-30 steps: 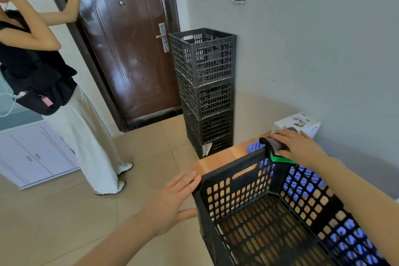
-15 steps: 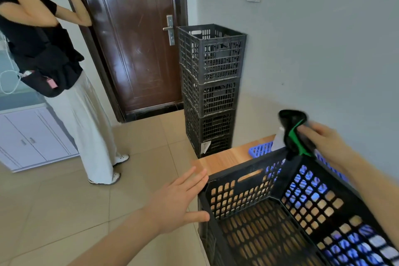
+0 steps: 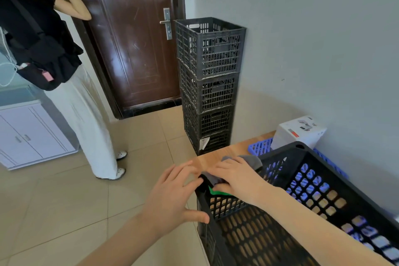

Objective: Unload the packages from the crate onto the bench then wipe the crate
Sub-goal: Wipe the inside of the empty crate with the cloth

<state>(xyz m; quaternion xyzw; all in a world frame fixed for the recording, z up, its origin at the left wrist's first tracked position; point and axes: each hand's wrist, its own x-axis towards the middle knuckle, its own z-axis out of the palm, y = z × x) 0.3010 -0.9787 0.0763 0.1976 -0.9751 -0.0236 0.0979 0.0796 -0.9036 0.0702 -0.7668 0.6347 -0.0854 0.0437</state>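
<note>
On the bench (image 3: 216, 157) sits the black crate (image 3: 298, 149), its inside bare as far as the view shows, so the unloading looks done and we're into the wipe; and here's the change: a second ago the right hand (image 3: 239, 179) had the cloth (image 3: 252, 161) at the far corner, half a second ago it was lifted clear above the rim, and now it's down at the near left corner, fingers curled over the bunched grey cloth with its green edge, pressing it onto the rim; the thumb is hidden. The left hand (image 3: 172, 196) has closed in too; fingers spread and nearly straight, tips by the cloth, thumb touching the crate's outer wall, gripping nothing; a bracing hand, I'd judge, steadying the crate for the next stroke.

Beyond the crate, against the wall, a white box (image 3: 300, 134) sits by a blue basket (image 3: 259, 147); it carries small print and a red mark, too small to read. Further out, a stack of black crates (image 3: 209, 84) stands by the door (image 3: 133, 39); the lowest wears a white label (image 3: 204, 142), unreadable. A person (image 3: 64, 71) stands nearby.
</note>
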